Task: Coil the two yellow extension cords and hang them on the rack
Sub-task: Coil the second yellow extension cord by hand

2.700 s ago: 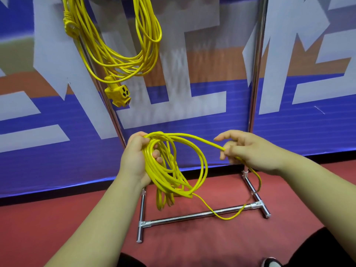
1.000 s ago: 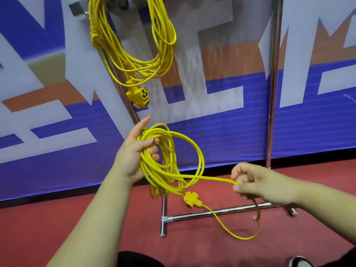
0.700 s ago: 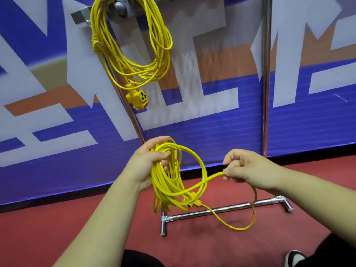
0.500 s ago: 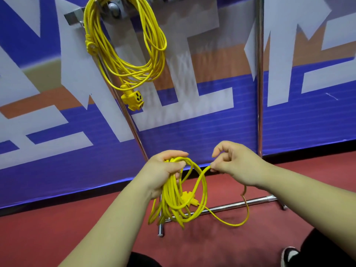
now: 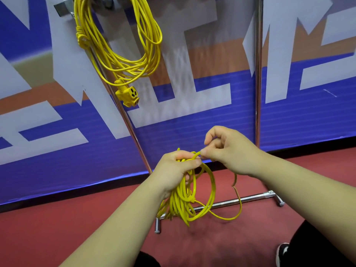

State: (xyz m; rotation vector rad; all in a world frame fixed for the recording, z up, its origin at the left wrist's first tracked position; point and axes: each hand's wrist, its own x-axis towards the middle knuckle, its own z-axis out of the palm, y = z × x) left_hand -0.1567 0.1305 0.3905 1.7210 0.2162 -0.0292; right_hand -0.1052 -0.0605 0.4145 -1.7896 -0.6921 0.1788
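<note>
Cord (image 5: 185,197) bunched in left hand (image 5: 175,170) (1 hung).

Floor (image 5: 57,228): dull red, smooth surface; it runs back to a blue, white and orange banner wall (image 5: 192,132)
Rack (image 5: 221,204): chrome metal frame standing directly on the floor; a horizontal base bar with short cross feet at each end; two upright poles rising from it, the left one leaning in this wide-angle view
On the rack: one coiled yellow cord (image 5: 123,45) hanging from the top bracket; its socket end dangles lowest, clear of the floor
Shoe (image 5: 282,254): black with white sole, resting on the floor at lower right
</note>
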